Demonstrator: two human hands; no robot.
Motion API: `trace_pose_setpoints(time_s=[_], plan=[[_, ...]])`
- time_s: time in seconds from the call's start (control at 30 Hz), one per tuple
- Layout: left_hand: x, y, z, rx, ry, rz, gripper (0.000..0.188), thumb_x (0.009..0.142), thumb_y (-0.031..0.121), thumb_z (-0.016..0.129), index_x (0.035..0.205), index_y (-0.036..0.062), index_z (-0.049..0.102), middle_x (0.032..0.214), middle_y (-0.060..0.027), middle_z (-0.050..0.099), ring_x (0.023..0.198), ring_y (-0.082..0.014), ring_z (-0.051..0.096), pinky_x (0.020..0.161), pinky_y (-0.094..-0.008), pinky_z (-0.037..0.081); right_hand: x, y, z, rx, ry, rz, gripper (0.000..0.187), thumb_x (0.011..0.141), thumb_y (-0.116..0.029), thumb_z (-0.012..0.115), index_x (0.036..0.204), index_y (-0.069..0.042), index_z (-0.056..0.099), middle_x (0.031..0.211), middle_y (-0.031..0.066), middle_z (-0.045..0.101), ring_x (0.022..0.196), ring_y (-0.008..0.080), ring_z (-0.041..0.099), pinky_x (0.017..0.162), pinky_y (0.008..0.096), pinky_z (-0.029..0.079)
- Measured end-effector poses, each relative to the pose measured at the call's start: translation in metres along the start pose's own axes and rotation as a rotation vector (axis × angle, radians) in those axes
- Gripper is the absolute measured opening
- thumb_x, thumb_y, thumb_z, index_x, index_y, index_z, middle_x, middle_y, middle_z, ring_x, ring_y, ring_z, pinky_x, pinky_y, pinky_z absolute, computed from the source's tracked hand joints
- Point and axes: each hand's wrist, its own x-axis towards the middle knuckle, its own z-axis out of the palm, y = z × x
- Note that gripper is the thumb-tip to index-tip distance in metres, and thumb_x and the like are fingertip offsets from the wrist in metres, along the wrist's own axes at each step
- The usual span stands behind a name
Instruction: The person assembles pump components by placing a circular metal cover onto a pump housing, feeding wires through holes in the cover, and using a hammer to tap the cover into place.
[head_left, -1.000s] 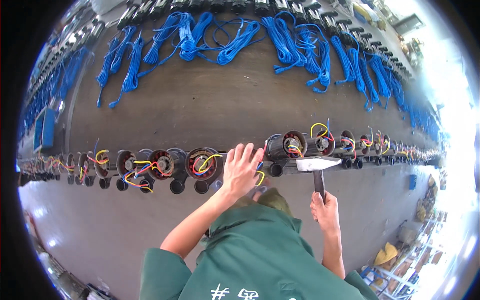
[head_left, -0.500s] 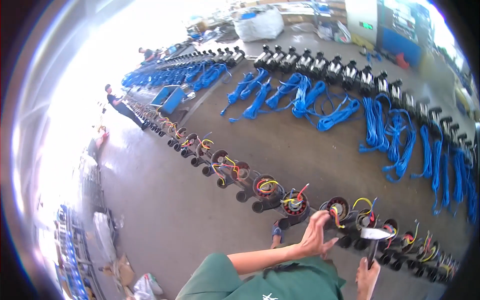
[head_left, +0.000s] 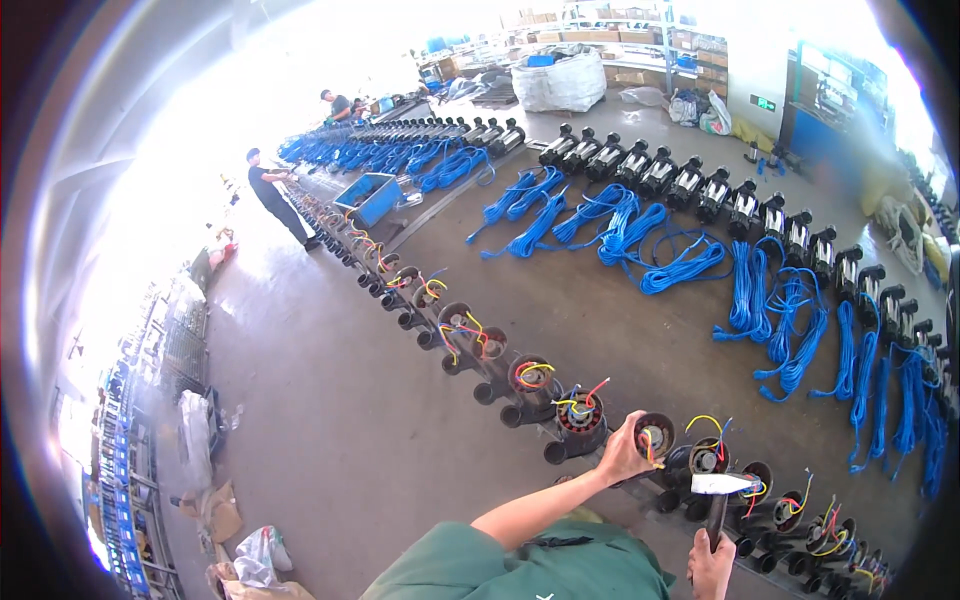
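Note:
My right hand (head_left: 711,568) is closed round the dark handle of a hammer (head_left: 722,485), whose pale metal head is up, close to the row of motors. My left hand (head_left: 625,455) grips the left side of an open round motor housing (head_left: 655,436), with coloured wires hanging from its front. To the right of that housing stands another open motor (head_left: 709,456) with yellow, red and blue wires, just behind the hammer head. On the left side a motor (head_left: 579,411) with a red ring of windings and loose wires stands apart from my hand.
The row of open motors runs diagonally across the floor. Beyond it lie finished-looking black and silver pumps (head_left: 687,184) with coiled blue cables (head_left: 683,268). A blue crate (head_left: 370,200) stands far left near a person in dark clothes (head_left: 277,200). Plastic bags (head_left: 262,556) lie lower left.
My left hand has moved from hovering with spread fingers to gripping the motor housing's side. The hammer stays in my right hand, slightly lower and further left in the picture. The view has shifted.

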Motion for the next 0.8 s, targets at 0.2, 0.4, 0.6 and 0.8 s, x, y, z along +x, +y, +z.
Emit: trace_pose_setpoints(time_s=[0.2, 0.4, 0.6, 0.8], plan=[[-0.026, -0.003, -0.023, -0.016, -0.033, 0.047, 0.093, 0.064, 0.025, 0.096, 0.137, 0.0048, 0.041, 0.121, -0.0190, 0.064, 0.109, -0.0389, 0.067, 0.094, -0.0452, 0.055, 0.003, 0.004, 0.019, 0.020, 0.028, 0.042, 0.038, 0.096, -0.040, 0.075, 0.085, -0.007, 0.058, 0.060, -0.0041, 0.052, 0.045, 0.0063, 0.046, 0.041, 0.0251, 0.035], [-0.023, -0.015, -0.022, -0.045, 0.036, 0.226, 0.103, 0.061, 0.019, 0.098, 0.142, 0.0051, 0.035, 0.141, -0.0245, 0.047, 0.131, -0.0413, 0.051, 0.112, -0.0458, 0.044, 0.019, -0.008, 0.046, -0.216, 0.077, 0.006, 0.034, 0.099, -0.035, 0.071, 0.080, -0.011, 0.056, 0.061, -0.0076, 0.050, 0.048, 0.0039, 0.043, 0.042, 0.0239, 0.032], [-0.028, -0.023, -0.027, 0.025, -0.032, 0.407, 0.069, 0.069, 0.016, 0.095, 0.114, 0.0092, 0.044, 0.152, -0.0383, 0.038, 0.128, -0.0558, 0.053, 0.105, -0.0571, 0.049, 0.022, -0.036, 0.070, -0.230, 0.048, 0.087, 0.038, 0.100, -0.039, 0.070, 0.085, -0.006, 0.059, 0.067, -0.0058, 0.053, 0.056, 0.0034, 0.047, 0.049, 0.0239, 0.037], [-0.026, -0.020, -0.040, 0.029, -0.039, 0.402, 0.055, 0.070, 0.020, 0.095, 0.096, 0.0063, 0.048, 0.147, -0.0367, 0.046, 0.119, -0.0519, 0.059, 0.095, -0.0523, 0.053, 0.026, -0.079, 0.102, -0.372, 0.075, -0.143, 0.039, 0.101, -0.035, 0.068, 0.087, 0.001, 0.061, 0.060, 0.0010, 0.050, 0.058, 0.0082, 0.041, 0.052, 0.0316, 0.038]])
